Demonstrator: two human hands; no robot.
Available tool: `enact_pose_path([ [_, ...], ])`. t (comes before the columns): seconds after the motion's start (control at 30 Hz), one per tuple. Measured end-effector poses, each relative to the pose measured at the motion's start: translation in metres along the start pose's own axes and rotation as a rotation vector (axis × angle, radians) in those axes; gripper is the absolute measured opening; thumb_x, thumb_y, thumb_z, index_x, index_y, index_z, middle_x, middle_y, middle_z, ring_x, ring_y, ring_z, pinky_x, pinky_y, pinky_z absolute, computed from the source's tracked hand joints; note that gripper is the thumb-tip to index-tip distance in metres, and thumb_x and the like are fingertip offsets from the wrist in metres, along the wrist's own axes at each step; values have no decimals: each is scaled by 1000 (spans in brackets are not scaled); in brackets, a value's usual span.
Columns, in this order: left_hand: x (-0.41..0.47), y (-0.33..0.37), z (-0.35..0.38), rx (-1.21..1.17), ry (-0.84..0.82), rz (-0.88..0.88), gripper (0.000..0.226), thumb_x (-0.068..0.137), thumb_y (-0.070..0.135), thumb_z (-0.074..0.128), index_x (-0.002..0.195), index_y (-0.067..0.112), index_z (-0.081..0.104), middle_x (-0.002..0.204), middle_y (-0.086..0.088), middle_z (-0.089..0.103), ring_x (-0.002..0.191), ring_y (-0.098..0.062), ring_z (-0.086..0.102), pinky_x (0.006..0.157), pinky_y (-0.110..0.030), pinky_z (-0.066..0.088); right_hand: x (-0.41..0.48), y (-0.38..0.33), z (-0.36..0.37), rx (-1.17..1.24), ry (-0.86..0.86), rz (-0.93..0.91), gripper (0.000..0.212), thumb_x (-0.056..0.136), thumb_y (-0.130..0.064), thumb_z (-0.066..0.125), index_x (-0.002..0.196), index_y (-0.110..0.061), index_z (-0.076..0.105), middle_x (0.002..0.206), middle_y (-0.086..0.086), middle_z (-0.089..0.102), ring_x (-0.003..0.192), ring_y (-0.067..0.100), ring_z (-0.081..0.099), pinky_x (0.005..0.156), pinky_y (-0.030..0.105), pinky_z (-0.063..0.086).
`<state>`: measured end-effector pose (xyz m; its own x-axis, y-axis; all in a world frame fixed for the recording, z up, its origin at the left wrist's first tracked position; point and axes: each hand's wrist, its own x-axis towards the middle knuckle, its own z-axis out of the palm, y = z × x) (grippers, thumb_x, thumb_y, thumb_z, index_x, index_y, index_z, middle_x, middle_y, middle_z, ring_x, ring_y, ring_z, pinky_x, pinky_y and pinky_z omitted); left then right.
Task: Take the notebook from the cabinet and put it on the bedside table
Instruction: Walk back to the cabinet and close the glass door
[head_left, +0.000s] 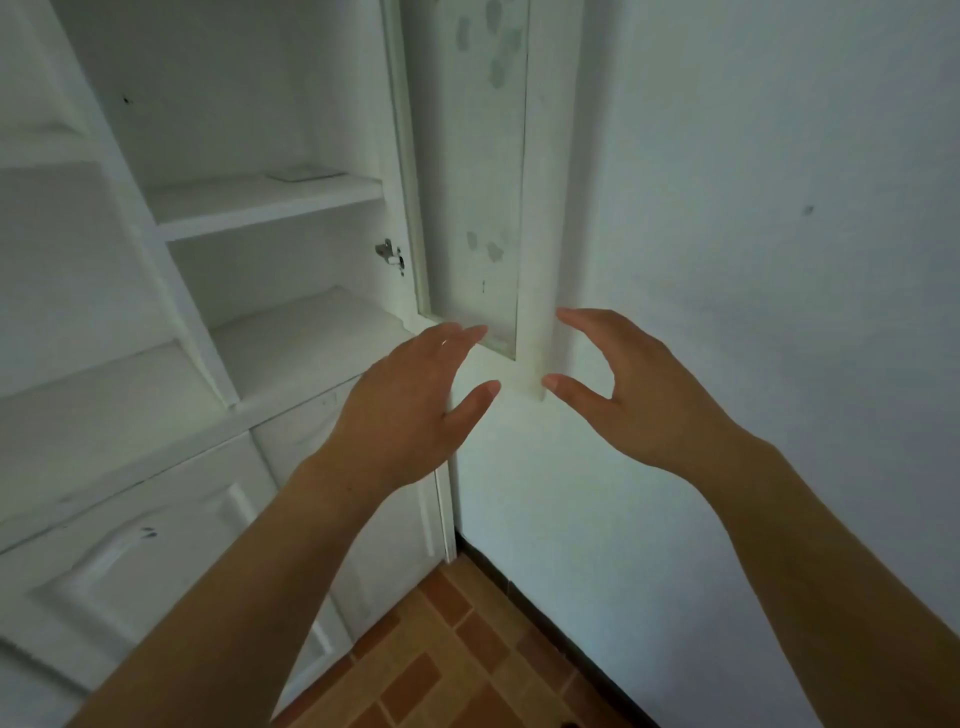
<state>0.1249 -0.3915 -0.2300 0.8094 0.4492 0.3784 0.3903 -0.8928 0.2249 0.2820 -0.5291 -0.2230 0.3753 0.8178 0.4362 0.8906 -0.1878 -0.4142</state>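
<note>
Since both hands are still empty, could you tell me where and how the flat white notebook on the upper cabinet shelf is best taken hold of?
Probably by its front edge, coming from the open front of the cabinet. The notebook lies flat on the upper shelf, close to the shelf's front lip, so fingers could slide it forward, then pinch it from above and below. The left hand is nearer that opening than the right hand. Its thickness is hard to judge.

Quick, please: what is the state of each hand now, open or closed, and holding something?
Left hand: open, fingers spread, holding nothing.
Right hand: open, fingers curved, holding nothing, near the edge of the cabinet door.
</note>
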Motion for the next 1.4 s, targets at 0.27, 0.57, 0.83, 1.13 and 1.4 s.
enact_pose_path([
  [0.27,117,-19,-1,-23,126,61,55,91,50,37,142,32,25,149,6,32,133,-15,33,100,-29,29,104,43,-18,38,148,-73,57,86,-42,55,136,-24,35,144,-7,34,129,11,35,105,26,29],
  [0.57,232,-36,0,25,256,66,57,91,49,37,143,31,22,153,3,22,139,-15,22,106,-30,22,200,92,-31,23,237,-167,59,87,-42,54,138,-24,32,146,-7,31,131,8,30,103,20,23],
  [0.83,295,-51,-33,74,323,135,57,91,50,38,142,30,24,153,3,23,137,-17,26,105,-37,30,257,93,-49,101,332,-166,76,86,-43,56,144,-27,10,152,-6,16,136,11,23,109,40,32],
  [1.13,346,-47,-67,-12,439,315,58,91,48,41,143,28,23,150,3,28,134,-13,30,103,-23,24,283,82,-67,46,404,-142,79,85,-47,52,145,-31,3,154,-10,10,138,9,17,110,42,30],
  [1.4,374,-35,-115,-62,545,351,62,91,50,39,144,31,16,154,5,19,138,-14,22,103,-24,18,296,72,-86,23,456,-127,77,83,-51,49,143,-38,4,153,-16,8,138,7,16,109,43,32],
])
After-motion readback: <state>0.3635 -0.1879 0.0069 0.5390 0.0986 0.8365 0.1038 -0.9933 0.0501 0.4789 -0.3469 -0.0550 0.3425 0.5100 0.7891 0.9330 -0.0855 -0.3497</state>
